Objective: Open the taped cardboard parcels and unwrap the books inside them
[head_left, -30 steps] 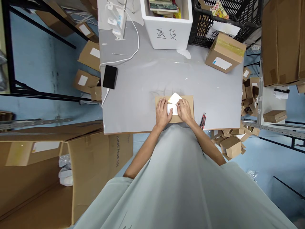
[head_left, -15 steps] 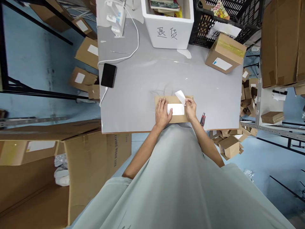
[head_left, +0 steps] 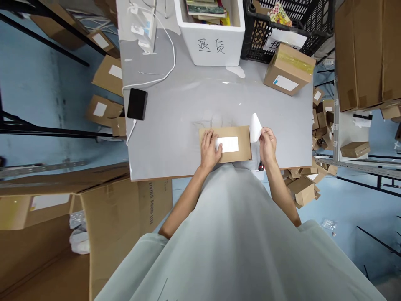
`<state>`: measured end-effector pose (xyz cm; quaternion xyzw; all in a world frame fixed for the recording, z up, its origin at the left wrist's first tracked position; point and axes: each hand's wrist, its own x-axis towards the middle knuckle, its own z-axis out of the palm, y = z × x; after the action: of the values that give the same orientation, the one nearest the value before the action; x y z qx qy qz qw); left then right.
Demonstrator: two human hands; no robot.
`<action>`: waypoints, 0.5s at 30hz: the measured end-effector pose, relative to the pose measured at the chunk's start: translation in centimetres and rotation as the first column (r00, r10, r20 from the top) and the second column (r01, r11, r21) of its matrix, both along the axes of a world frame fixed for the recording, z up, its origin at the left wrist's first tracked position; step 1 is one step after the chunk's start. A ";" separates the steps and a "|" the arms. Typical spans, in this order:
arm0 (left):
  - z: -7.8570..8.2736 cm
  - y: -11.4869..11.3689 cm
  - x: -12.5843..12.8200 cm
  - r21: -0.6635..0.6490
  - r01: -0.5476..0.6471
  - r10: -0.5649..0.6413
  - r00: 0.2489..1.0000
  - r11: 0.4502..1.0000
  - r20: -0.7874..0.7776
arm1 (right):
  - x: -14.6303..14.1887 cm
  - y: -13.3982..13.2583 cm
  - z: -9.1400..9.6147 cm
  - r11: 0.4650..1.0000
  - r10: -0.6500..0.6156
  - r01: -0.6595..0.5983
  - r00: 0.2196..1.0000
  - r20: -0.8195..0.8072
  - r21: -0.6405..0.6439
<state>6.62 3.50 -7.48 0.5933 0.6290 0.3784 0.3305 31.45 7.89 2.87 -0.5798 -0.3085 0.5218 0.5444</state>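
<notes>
A flat brown cardboard parcel (head_left: 242,146) lies at the near edge of the grey table (head_left: 188,108), with a white label (head_left: 228,144) stuck on its top. My left hand (head_left: 209,149) rests flat on the parcel's left end, fingers stretched out and touching the label's left edge. Just right of the parcel, my right hand (head_left: 267,145) is lifted and pinches a white strip of backing paper (head_left: 255,126) that curls upward. The strip is clear of the parcel.
A black phone (head_left: 137,104) on a white cable lies at the table's left. At the back stand a white foam box (head_left: 210,35), a black crate (head_left: 288,25) and a taped carton (head_left: 288,71). Red pens (head_left: 260,166) lie by my right wrist. Cartons crowd the floor.
My right hand peeled the white backing off the label and drew it away to the right, off the parcel. The label now lies flat. My left hand stayed pressed on the parcel.
</notes>
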 end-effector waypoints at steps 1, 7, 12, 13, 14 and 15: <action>0.6 0.1 0.2 -0.017 -0.010 0.011 0.999 1.000 0.047 | -0.6 -0.5 0.4 0.999 0.037 -0.037 0.999 -0.014 -0.027; 5.0 0.4 2.3 -0.267 0.130 0.075 0.764 0.955 0.641 | -3.6 -2.7 1.2 0.956 0.190 -0.222 0.966 -0.173 -0.191; 6.9 0.4 1.9 -0.378 0.112 0.201 0.691 0.919 0.694 | -3.9 -3.5 0.8 0.930 0.187 -0.260 0.943 -0.275 -0.260; 7.1 0.3 1.7 -0.384 0.102 0.212 0.690 0.918 0.692 | -3.8 -3.7 0.7 0.925 0.186 -0.264 0.942 -0.279 -0.273; 7.2 0.3 1.5 -0.388 0.098 0.219 0.687 0.917 0.692 | -3.7 -3.8 0.6 0.921 0.188 -0.270 0.940 -0.285 -0.282; 7.2 0.2 1.3 -0.391 0.099 0.223 0.684 0.915 0.695 | -3.6 -3.9 0.6 0.917 0.192 -0.278 0.936 -0.295 -0.287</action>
<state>7.96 3.68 -0.24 0.2919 0.5293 0.4571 0.6525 27.82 4.02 3.45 -0.5457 -0.2122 0.6992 0.4102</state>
